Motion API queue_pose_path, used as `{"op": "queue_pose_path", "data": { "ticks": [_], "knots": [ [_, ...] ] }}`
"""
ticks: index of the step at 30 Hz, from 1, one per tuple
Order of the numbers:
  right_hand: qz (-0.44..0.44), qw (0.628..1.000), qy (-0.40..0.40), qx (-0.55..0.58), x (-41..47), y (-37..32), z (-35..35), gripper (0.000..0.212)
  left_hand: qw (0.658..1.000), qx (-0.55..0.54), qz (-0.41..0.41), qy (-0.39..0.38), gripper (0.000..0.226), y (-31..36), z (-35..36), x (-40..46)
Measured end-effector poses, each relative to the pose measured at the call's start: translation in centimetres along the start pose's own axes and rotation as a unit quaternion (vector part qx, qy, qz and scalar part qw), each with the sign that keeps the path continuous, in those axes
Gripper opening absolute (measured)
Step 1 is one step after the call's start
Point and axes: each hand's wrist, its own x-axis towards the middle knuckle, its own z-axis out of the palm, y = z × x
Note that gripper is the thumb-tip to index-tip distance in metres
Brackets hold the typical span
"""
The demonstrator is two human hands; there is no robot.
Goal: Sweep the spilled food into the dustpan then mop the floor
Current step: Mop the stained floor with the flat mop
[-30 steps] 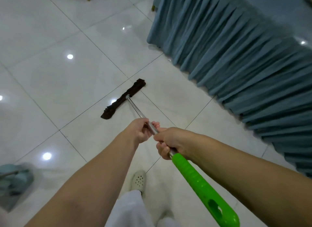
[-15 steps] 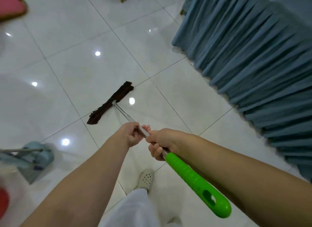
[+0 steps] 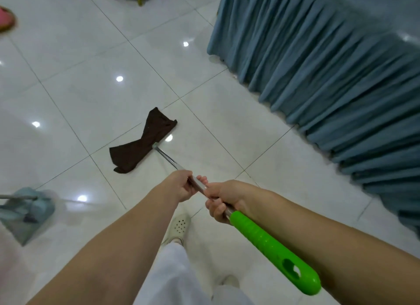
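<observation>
The left hand [image 3: 181, 186] is wrapped around the bare metal shaft of the long mop [image 3: 172, 162], with the right hand [image 3: 223, 199] clenched on it just behind, above the bright green plastic grip [image 3: 272, 248]. The dark brown cloth mop head [image 3: 142, 143] lies flat on the glossy white tiled floor [image 3: 79, 89], bunched narrow at its middle. That bunching risks streaks and missed patches. The pleated blue-grey table skirt [image 3: 329, 77] hangs near; a wide stroke could snag it. No spilled food shows.
</observation>
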Motion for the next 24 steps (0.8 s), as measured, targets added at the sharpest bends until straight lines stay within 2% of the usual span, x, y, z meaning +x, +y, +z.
{"op": "queue_pose_path", "data": {
  "ticks": [7,13,16,24],
  "knots": [
    [0.005,1.000,0.011,0.015,-5.1,8.6,-13.1,0.025,0.998,0.059,-0.007,-0.037,0.023,-14.4,7.3,-0.9],
    [-0.014,0.997,0.041,0.063,-9.4,16.6,-21.2,0.024,0.992,0.105,-0.030,-0.061,0.026,-25.4,11.6,-2.0],
    [-0.024,0.994,0.062,0.083,-11.1,19.5,-23.5,0.035,0.990,0.111,-0.036,-0.073,0.022,-29.2,13.0,-3.7],
    [-0.025,0.990,0.098,0.096,-15.1,23.3,-24.3,0.043,0.986,0.108,-0.073,-0.100,0.022,-33.8,13.0,-7.6]
  ]
}}
